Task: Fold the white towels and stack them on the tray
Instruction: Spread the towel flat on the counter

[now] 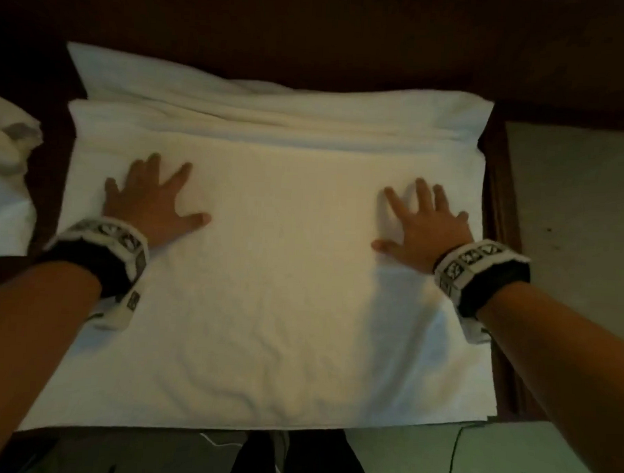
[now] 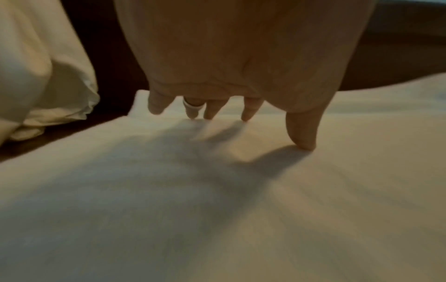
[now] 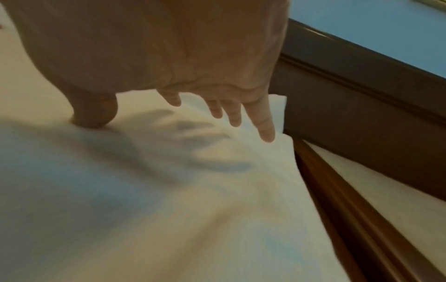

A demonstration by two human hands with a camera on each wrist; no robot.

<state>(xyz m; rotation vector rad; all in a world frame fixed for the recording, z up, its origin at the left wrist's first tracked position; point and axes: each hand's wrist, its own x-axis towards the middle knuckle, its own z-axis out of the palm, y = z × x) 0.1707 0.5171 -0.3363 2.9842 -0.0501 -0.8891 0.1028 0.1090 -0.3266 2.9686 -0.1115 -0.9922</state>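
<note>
White, soft folded terry towel (image 1: pixel 266 270) nearly filled the dark wooden tray (image 1: pixel 497 208), seemingly; both hands, left (image 1: pixel 151 200) and right (image 1: pixel 425 227), pressed flat, fingers spread, gripping nothing.

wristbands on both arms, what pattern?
Black bands edged with white strips of black-and-white square markers; clearest in the head view.

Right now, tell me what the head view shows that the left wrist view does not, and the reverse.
Only the head view shows the right hand spread flat on the top towel, the folded towels stacked behind it, and both wristbands. Only the left wrist view shows a pale ring on a finger of the left hand. Both show that hand with fingers spread on the towel and the crumpled white cloth to its left.
</note>
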